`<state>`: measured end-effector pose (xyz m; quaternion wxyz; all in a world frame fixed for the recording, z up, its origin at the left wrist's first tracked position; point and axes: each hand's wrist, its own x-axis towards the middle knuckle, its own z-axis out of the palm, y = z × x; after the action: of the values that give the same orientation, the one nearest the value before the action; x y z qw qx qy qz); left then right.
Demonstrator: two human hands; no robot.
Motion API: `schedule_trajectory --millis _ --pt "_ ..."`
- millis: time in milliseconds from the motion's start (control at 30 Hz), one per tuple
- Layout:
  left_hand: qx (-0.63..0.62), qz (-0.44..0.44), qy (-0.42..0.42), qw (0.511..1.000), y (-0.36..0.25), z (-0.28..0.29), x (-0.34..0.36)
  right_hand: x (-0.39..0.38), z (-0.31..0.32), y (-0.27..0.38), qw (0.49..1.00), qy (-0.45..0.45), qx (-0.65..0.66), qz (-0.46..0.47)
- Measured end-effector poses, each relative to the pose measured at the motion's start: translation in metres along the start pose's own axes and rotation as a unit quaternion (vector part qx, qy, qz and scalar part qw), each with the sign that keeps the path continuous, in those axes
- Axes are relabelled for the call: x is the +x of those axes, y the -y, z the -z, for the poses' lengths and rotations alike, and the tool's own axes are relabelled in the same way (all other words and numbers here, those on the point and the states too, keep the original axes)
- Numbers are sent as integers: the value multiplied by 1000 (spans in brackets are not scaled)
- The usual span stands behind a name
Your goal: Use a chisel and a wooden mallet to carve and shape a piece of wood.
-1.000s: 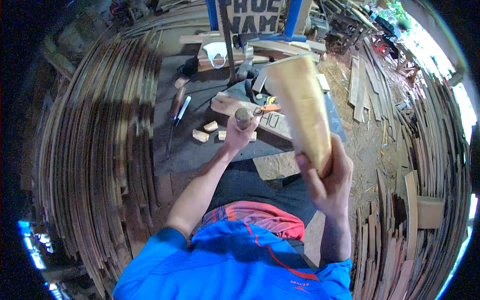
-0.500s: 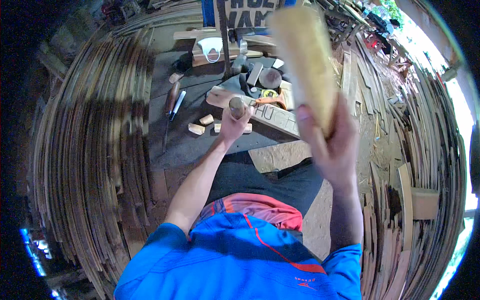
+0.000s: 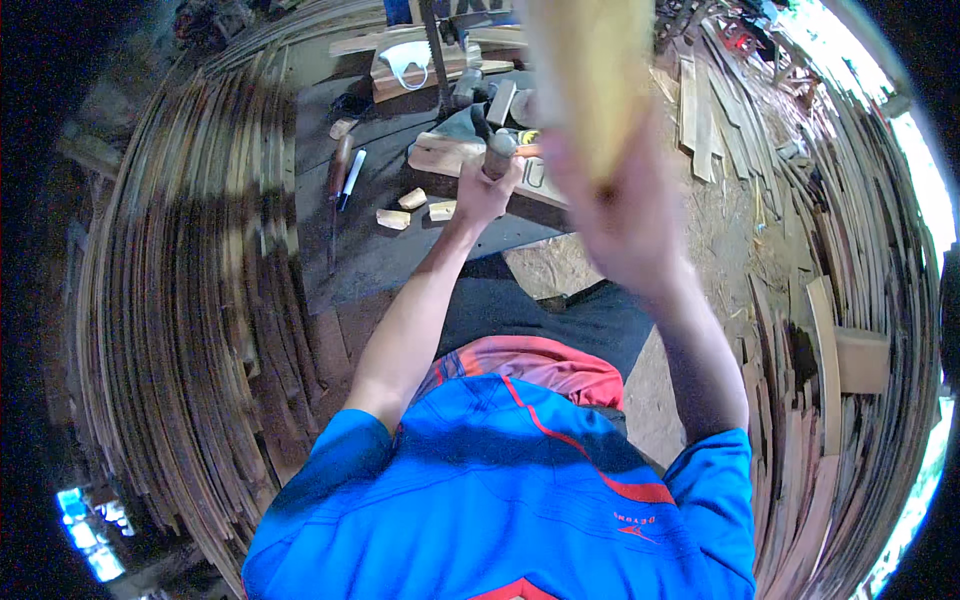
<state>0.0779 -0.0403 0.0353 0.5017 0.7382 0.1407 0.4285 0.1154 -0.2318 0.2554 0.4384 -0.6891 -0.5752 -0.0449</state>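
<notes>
My left hand is closed around an upright chisel, whose round handle end sticks up above the fingers; the blade is hidden below the hand. Under it lies a wooden board marked with large letters, partly covered by my arms. Raised high on the right, my right hand grips a pale wooden mallet, blurred and cut off by the top edge. Small wood blocks, among them one, rest left of my left hand. Beyond them lie a white marker and a brown-handled tool.
A dark work surface carries a grey block, a yellow tape measure and a white face mask on planks. Long stacked wood strips line the left; more strips lie along the right.
My right hand and the mallet have shifted toward the top of the view, with the mallet now more upright. My left hand still holds the chisel over the board; the whole view has shifted slightly.
</notes>
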Motion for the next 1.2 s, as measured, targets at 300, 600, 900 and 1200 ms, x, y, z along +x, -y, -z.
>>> schedule_trajectory --millis 300,600,900,1200 --pt "-195 121 -6 973 31 13 -11 -2 16 13 994 -96 46 9" --pt "-59 28 22 998 41 17 6 -4 7 -3 996 57 -49 -56" --pt "12 44 -54 998 61 -19 -23 -12 -22 -12 978 175 -83 -80" --pt "-26 43 25 998 -14 -2 -10 -27 -23 -37 984 127 -46 -116"
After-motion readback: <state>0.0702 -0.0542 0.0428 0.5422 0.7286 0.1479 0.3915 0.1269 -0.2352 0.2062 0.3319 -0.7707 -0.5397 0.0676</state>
